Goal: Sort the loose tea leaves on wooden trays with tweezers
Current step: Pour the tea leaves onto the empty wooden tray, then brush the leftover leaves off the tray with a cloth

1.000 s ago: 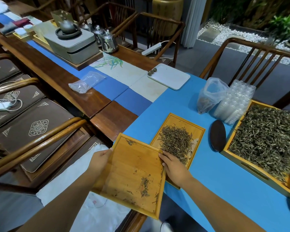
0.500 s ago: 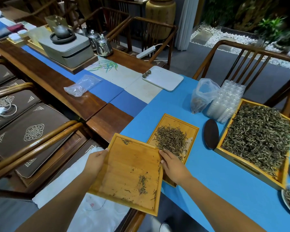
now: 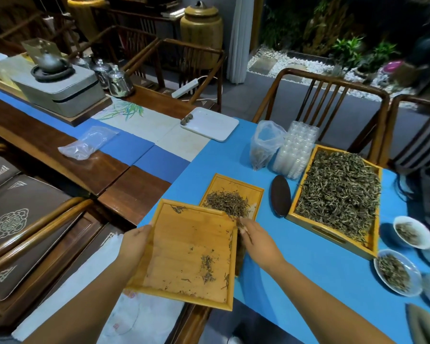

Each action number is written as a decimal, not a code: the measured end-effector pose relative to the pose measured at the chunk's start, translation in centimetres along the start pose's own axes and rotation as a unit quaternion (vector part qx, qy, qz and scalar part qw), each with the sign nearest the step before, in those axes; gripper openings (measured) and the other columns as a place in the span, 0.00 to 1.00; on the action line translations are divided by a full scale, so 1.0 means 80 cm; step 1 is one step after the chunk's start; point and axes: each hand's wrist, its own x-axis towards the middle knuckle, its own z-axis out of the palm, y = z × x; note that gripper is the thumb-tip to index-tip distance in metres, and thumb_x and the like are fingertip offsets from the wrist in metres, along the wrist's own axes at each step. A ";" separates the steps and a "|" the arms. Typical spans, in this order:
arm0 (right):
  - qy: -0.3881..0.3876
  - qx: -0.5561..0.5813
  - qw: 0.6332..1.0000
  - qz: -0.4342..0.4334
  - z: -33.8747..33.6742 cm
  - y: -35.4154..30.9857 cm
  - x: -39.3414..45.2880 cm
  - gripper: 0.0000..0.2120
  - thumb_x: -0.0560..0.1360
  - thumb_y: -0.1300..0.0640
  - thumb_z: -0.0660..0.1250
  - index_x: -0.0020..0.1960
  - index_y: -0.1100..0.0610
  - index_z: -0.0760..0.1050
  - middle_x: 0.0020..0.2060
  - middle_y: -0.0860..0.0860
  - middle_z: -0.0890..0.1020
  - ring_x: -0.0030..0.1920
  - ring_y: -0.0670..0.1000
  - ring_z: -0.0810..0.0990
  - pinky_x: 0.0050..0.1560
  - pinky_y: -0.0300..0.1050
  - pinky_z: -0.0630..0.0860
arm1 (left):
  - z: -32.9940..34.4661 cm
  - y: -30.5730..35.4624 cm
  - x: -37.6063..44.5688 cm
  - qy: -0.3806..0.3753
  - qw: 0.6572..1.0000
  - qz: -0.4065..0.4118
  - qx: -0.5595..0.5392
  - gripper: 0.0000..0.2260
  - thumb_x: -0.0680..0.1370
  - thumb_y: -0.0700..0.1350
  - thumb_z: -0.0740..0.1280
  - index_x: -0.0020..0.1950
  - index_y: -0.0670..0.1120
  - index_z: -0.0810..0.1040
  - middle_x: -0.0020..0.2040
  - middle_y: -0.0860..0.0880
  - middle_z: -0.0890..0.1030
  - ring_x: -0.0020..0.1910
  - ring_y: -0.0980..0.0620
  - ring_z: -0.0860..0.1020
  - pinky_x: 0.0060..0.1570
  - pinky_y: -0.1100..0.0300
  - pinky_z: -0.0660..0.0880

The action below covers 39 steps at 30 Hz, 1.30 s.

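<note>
While the near tray is held up off the counter edge, sorting looks well along but unfinished.
- Near tray: bamboo, tilted, mostly bare; small clump + scattered bits of tea leaves left near its right side.
- Left hand: grips tray's left rim, fingers curled under.
- Right hand: at right rim, fingers bent; blurred, can't tell if gripping rim or pinching sth. No tweezers visible.
- Small tray: just behind, partly overlapped; holds sorted pile.
- Big tray: right, approx. full, likely unsorted stock.
</note>
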 end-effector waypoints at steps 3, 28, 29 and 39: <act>0.029 0.005 0.999 0.031 -0.018 0.023 -0.015 0.20 0.82 0.53 0.52 0.74 0.53 0.60 0.73 0.50 0.65 0.71 0.52 0.65 0.69 0.45 0.62 | 0.023 0.008 0.002 -0.023 1.000 0.007 -0.013 0.10 0.78 0.50 0.64 0.40 0.45 0.73 0.36 0.44 0.71 0.37 0.49 0.70 0.39 0.55 0.67; 0.195 0.031 0.921 0.335 -0.132 0.275 -0.272 0.21 0.80 0.56 0.57 0.73 0.56 0.62 0.70 0.54 0.68 0.68 0.55 0.68 0.66 0.48 0.66 | 0.309 0.081 -0.074 -0.210 0.972 0.079 0.071 0.14 0.79 0.51 0.61 0.49 0.43 0.82 0.41 0.47 0.83 0.41 0.46 0.81 0.39 0.56 0.76; 0.196 0.026 0.919 0.342 -0.133 0.282 -0.280 0.21 0.80 0.56 0.57 0.72 0.56 0.63 0.69 0.55 0.69 0.67 0.55 0.69 0.64 0.49 0.68 | 0.321 0.082 -0.077 -0.215 0.971 0.073 0.074 0.15 0.79 0.51 0.61 0.52 0.42 0.82 0.43 0.46 0.83 0.43 0.45 0.81 0.43 0.53 0.77; 0.145 -0.001 0.889 0.434 -0.129 0.334 -0.310 0.28 0.77 0.54 0.63 0.74 0.52 0.56 0.68 0.58 0.66 0.64 0.59 0.71 0.59 0.47 0.69 | 0.404 0.077 -0.112 -0.207 0.969 0.093 0.094 0.17 0.79 0.51 0.60 0.34 0.49 0.79 0.23 0.61 0.77 0.33 0.66 0.71 0.31 0.69 0.64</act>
